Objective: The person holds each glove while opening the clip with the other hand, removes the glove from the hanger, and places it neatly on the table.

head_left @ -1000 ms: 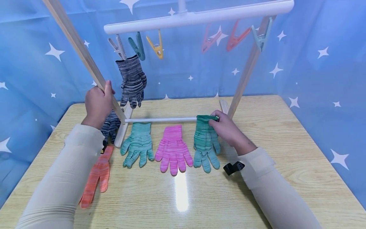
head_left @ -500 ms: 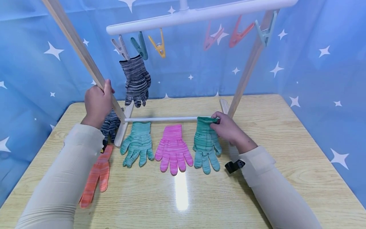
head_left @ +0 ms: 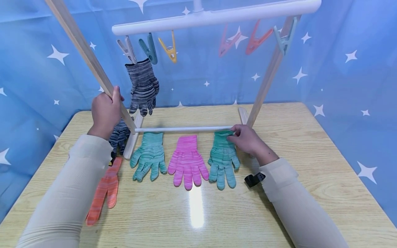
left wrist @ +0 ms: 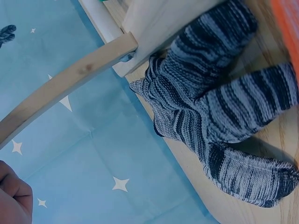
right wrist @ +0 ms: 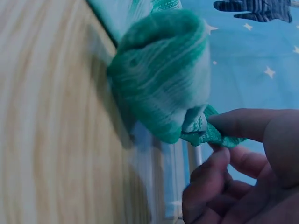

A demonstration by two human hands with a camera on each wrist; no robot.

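I see the wooden table [head_left: 310, 137] carrying a drying rack, its slanted wooden leg [head_left: 83, 51] gripped by my left hand [head_left: 105, 112], fingers curled round it. A white top bar [head_left: 217, 15] carries coloured pegs, one holding a dark striped glove [head_left: 142, 86]. A teal glove [head_left: 149, 155], a pink glove [head_left: 187, 160] and a green glove [head_left: 222, 156] lie side by side below the thin white rod [head_left: 180, 129]. My right hand [head_left: 248, 139] pinches the green glove's cuff between thumb and fingers, at the rod's right end. No readable writing shows anywhere.

Wooden table [head_left: 310, 144]: orange glove [head_left: 103, 191], teal glove [head_left: 149, 156], pink glove [head_left: 187, 162], green glove [head_left: 222, 160], striped glove [head_left: 120, 135].
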